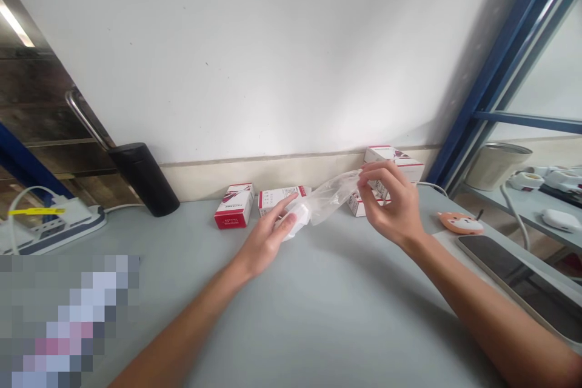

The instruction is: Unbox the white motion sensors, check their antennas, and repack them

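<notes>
Clear plastic bag (330,197) lies at twelve o'clock between my hands: my right hand (391,203) pinches its upper edge, while my left hand (266,236) presses its fingers onto a white block (295,221) at the lower end. Pale grey table (182,267) runs ahead to red-and-white boxes (234,206) along a white wall (273,54).

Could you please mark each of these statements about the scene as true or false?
1. The right hand pinches the clear plastic bag. True.
2. The left hand grips a red box. False: it holds the white item inside the bag.
3. Red-and-white boxes stand beyond the hands. True.
4. The power strip lies to the right of the hands. False: it lies to their left.
</notes>
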### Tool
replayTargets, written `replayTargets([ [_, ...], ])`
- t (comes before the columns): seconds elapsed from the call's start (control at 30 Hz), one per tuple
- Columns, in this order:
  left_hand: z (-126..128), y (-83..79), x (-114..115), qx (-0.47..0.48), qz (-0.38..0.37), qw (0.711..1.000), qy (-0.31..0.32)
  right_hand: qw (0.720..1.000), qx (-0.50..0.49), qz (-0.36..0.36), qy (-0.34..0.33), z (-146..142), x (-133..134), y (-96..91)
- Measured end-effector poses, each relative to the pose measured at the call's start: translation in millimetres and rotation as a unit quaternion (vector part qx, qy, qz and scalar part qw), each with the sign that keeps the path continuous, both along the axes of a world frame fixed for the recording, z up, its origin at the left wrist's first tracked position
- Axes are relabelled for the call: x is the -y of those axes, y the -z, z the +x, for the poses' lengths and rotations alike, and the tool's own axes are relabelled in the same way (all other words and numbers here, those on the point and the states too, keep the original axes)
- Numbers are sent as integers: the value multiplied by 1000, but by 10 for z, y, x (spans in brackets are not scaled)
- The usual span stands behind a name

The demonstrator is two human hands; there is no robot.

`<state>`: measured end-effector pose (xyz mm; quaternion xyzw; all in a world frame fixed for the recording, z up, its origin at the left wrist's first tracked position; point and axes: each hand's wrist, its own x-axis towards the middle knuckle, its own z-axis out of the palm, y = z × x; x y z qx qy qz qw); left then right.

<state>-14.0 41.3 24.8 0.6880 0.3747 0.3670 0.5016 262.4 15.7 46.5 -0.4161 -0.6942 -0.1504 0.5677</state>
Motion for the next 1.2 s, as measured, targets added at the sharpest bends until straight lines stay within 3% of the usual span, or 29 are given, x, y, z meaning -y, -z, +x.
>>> replayTargets([
  [0.33,-18,54,13,-141,101,985,-18,1000,-23,10,-10,-17,3,-6],
  [0.53,40,50,10,-128,112,985,-12,999,5,3,-35,-83,16,32],
  [0.83,60,-13,35,-68,-18,997,-22,1000,25,6,-11,-182,49,55],
  [1.0,113,3,31,68,-111,991,19,991,-114,61,36,-277,35,108],
  [1.07,120,11,12,152,-157,975,32,987,-158,-11,11,-325,36,160],
  [1.13,116,14,-8,226,-196,954,35,975,-144,-162,-50,-376,43,223],
  [1.2,111,13,-19,275,-226,934,39,932,-115,-318,-131,-430,56,281],
])
